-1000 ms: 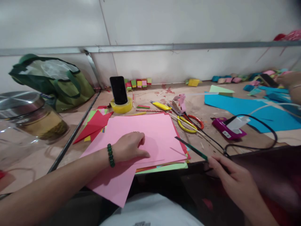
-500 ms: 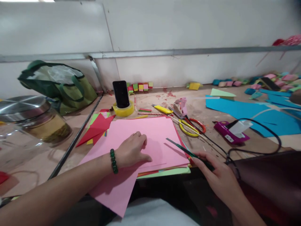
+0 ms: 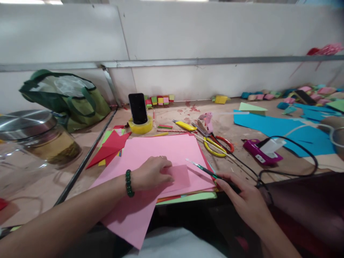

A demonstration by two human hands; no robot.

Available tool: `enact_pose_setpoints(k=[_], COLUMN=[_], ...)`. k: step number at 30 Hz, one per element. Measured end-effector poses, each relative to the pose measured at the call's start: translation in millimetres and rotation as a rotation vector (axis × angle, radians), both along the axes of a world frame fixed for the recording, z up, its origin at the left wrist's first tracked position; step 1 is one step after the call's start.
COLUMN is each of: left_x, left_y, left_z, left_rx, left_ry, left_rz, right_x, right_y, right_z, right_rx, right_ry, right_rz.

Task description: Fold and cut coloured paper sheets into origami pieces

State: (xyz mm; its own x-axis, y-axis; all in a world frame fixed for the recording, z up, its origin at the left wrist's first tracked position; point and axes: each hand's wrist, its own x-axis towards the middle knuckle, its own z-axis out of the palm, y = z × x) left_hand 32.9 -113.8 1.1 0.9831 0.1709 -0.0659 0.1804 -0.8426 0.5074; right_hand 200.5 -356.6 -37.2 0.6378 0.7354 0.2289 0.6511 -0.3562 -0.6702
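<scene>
My right hand [image 3: 240, 190] grips a slim dark green and black craft knife [image 3: 212, 173], its thin blade pointing left above the pink sheets. A small pink paper piece [image 3: 178, 178] lies over the large pink sheet [image 3: 161, 147]; it may be a folded flap of paper. My left hand [image 3: 150, 175], with a green bead bracelet at the wrist, has thumb and curled fingers on that piece's left side. Beneath, sheets of several colours form a stack [image 3: 193, 197]. Another pink sheet [image 3: 131, 222] hangs past the table's front edge.
Beyond the stack lie a yellow cutter [image 3: 185, 125], scissors [image 3: 215, 147] and a pink glue gun [image 3: 207, 122]. A phone [image 3: 138, 108] leans on yellow tape [image 3: 140, 125]. Left are a glass jar [image 3: 51, 143] and green bag [image 3: 80, 104]; right, a purple power strip [image 3: 262, 152] with cables.
A small pink paper piece now shows flat and wide beside my left fingers, where only a thin edge showed before. The knife blade has shifted slightly left.
</scene>
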Motion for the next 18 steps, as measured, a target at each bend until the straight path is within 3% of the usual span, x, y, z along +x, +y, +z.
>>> enact_pose_setpoints(k=[6,13,15,18], left_x=[3.5,-0.8,-5.5,-11.4], left_y=[4.7,-0.1,1.4,8.3], left_z=[5.5,-7.1,-8.8,-10.8], left_rx=[-0.081,0.124,0.201,0.23], left_ry=[-0.059,-0.093,-0.119,-0.067], left_rz=[-0.03,0.02,-0.035,-0.246], right_x=[-0.3,1.7,2.8,3.3], right_y=[-3.7,-17.9,-20.9,-22.5], right_z=[3.1,5.4,5.5,5.0], right_rx=[-0.063,-0.12,-0.138,-0.148], right_ry=[0.07,0.111,0.116,0.099], right_rz=[0.178,0.234,0.25,0.26])
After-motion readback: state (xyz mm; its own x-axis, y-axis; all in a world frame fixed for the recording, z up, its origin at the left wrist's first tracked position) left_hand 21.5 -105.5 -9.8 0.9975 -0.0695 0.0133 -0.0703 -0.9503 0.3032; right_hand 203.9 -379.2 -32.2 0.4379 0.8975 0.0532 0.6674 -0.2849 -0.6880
